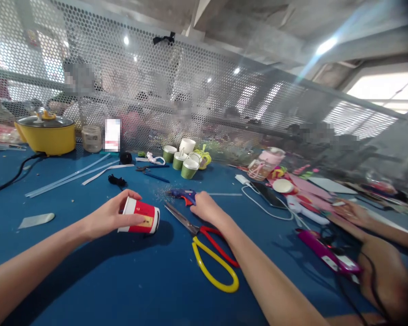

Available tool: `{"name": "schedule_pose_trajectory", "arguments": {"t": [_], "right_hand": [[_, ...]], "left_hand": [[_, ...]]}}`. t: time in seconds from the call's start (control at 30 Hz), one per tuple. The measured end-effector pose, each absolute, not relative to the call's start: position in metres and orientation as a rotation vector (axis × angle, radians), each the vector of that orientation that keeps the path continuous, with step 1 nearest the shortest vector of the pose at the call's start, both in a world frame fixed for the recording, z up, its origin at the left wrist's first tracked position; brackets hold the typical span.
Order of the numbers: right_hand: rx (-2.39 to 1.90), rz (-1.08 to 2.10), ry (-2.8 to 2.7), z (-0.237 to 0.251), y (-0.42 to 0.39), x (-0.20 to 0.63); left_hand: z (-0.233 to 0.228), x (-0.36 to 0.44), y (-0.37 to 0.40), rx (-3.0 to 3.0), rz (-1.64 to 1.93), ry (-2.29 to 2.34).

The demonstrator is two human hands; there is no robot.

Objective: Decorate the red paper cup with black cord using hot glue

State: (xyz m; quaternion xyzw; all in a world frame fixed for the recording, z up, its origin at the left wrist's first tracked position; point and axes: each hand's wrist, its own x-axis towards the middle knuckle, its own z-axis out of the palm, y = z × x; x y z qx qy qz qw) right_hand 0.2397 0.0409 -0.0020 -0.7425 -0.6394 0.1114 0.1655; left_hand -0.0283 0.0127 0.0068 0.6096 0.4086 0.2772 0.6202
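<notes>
A red and white paper cup (pixel 139 216) lies tipped on its side in my left hand (pixel 114 215), its base to the right, fingers and thumb wrapped around it. Just right of it, my right hand (pixel 204 206) closes on the rear of a blue hot glue gun (pixel 183 194) with an orange trigger. The gun's nozzle points left, and a clear glue stick (pixel 224 194) shows beyond my hand. Below the gun, large scissors (pixel 193 228) with one red and one yellow handle lie slightly open on the blue table, partly under my right forearm.
Small green-and-white cups (pixel 190 167) stand at the back, near pliers (pixel 153 173) and black cord (pixel 117 181). A yellow electric pot (pixel 47 136) is far left. On the right are a phone (pixel 268 194), white cable, purple power strip (pixel 326 253) and another person's hand (pixel 352 213).
</notes>
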Motion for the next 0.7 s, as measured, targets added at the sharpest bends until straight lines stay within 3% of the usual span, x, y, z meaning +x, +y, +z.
{"name": "schedule_pose_trajectory", "arguments": {"t": [0.17, 0.47, 0.7], "right_hand": [[-2.075, 0.422, -1.681, -0.004, 0.041, 0.244], [-1.569, 1.007, -1.568, 0.031, 0.018, 0.232], [-1.467, 1.144, -1.555, 0.042, -0.011, 0.213]], "left_hand": [[0.011, -0.030, 0.015, 1.366, 0.678, 0.934], [0.014, -0.034, 0.018, 1.313, 0.749, 0.953], [0.015, -0.033, 0.017, 1.309, 0.849, 0.934]]}}
